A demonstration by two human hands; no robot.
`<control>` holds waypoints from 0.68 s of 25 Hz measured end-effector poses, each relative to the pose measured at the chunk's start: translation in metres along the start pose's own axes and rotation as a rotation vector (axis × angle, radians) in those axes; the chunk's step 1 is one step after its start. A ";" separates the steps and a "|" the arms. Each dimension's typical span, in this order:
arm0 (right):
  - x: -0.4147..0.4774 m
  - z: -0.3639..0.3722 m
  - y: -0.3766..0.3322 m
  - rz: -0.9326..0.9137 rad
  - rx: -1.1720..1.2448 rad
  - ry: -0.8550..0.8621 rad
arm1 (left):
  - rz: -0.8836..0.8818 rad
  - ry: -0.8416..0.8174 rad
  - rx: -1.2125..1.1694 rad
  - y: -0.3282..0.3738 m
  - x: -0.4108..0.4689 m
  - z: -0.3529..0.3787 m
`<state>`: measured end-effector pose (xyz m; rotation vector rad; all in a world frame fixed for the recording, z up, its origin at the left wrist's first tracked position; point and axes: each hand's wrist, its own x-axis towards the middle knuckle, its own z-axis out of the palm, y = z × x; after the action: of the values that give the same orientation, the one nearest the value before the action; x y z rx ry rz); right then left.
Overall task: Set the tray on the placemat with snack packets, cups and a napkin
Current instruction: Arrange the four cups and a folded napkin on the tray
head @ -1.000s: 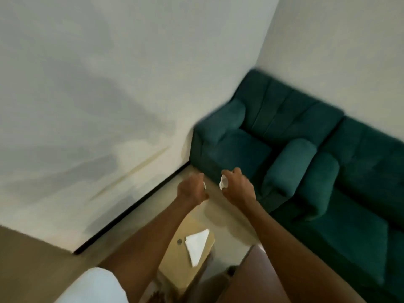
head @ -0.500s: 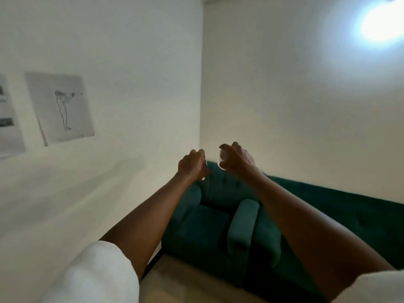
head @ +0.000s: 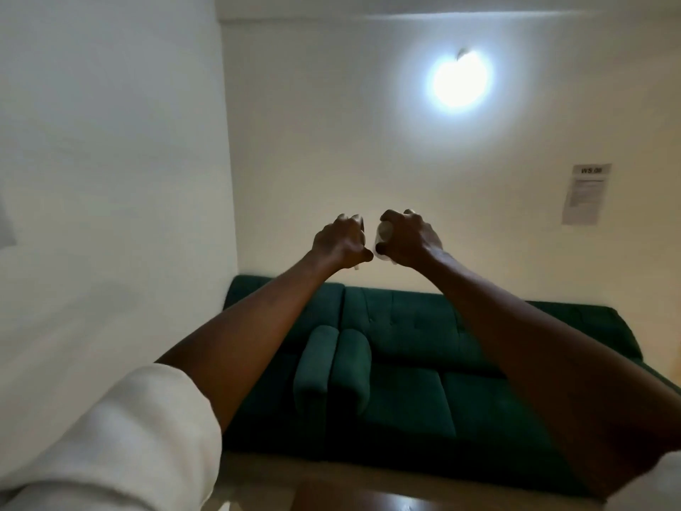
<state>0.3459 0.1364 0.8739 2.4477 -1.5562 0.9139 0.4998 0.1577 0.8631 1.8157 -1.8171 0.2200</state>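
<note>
Both my arms are stretched out and raised in front of the wall, fists almost touching. My right hand (head: 407, 237) is closed around a small clear cup (head: 381, 236), which shows between the thumb and fingers. My left hand (head: 341, 239) is a closed fist. A small pale bit (head: 356, 268) pokes out beneath it, and I cannot tell what that is. No tray, placemat, snack packets or napkin are in view.
A dark green sofa (head: 405, 363) with padded armrests (head: 331, 363) stands against the wall below my hands. A bright wall lamp (head: 460, 79) glows above. A paper notice (head: 586, 193) hangs at the right. A brown table edge (head: 350, 501) shows at the bottom.
The view has swung up from the floor and small wooden table to the wall and lamp. Both hands have stayed closed and close together, raised in front of me.
</note>
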 end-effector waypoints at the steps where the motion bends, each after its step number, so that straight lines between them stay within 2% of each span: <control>1: -0.008 -0.007 0.018 0.021 -0.006 0.002 | 0.007 -0.014 -0.003 0.018 -0.003 0.008; 7: -0.039 -0.047 0.130 0.081 -0.051 0.024 | 0.056 -0.060 0.011 0.120 0.008 0.052; 11: -0.056 -0.065 0.212 0.094 -0.077 -0.027 | 0.085 -0.083 -0.004 0.194 0.024 0.096; 17: -0.062 -0.037 0.314 0.154 0.009 -0.140 | 0.039 -0.138 -0.081 0.258 0.038 0.169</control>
<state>0.0444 0.0516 0.7996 2.4745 -1.8119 0.7873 0.2099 0.0606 0.8099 1.7791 -1.9281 0.0351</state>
